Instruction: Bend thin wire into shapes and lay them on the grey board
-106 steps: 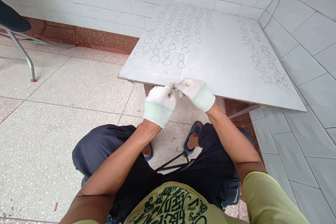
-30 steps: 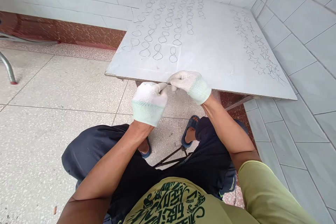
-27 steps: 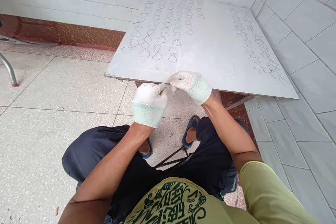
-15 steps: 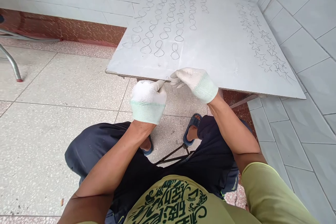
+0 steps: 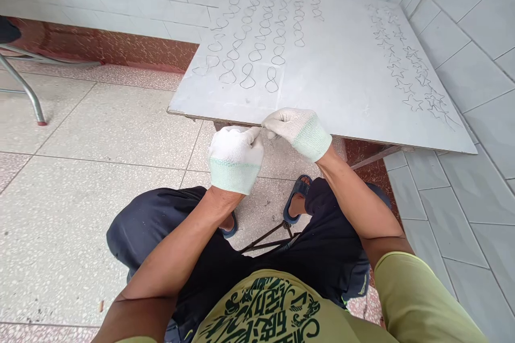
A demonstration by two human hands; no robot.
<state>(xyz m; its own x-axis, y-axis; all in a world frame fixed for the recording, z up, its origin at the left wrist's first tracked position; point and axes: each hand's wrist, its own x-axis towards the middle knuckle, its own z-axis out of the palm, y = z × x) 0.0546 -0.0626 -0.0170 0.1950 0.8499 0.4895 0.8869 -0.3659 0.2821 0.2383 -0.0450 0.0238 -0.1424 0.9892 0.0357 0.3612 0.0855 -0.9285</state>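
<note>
Both my hands wear white knit gloves with pale green cuffs and meet just off the near edge of the board (image 5: 341,91). My left hand (image 5: 236,153) is closed, its thumb and forefinger pinching a thin wire (image 5: 272,141). Against those fingertips, my right hand (image 5: 295,127) pinches the same wire. Most of the wire is hidden by the gloves, and its shape is too fine to make out. Beyond my hands, a wire figure-eight (image 5: 272,80) lies on the board, with several more in rows behind it.
Several wire stars (image 5: 413,103) lie along the board's right side. White tiled walls stand behind and to the right. A metal chair leg (image 5: 32,94) is on the floor at far left. Dark folding legs (image 5: 265,238) show between my slippered feet, below the board.
My right fingers have come in from slightly apart and closed against my left fingertips at the wire. The whole view has shifted a little.
</note>
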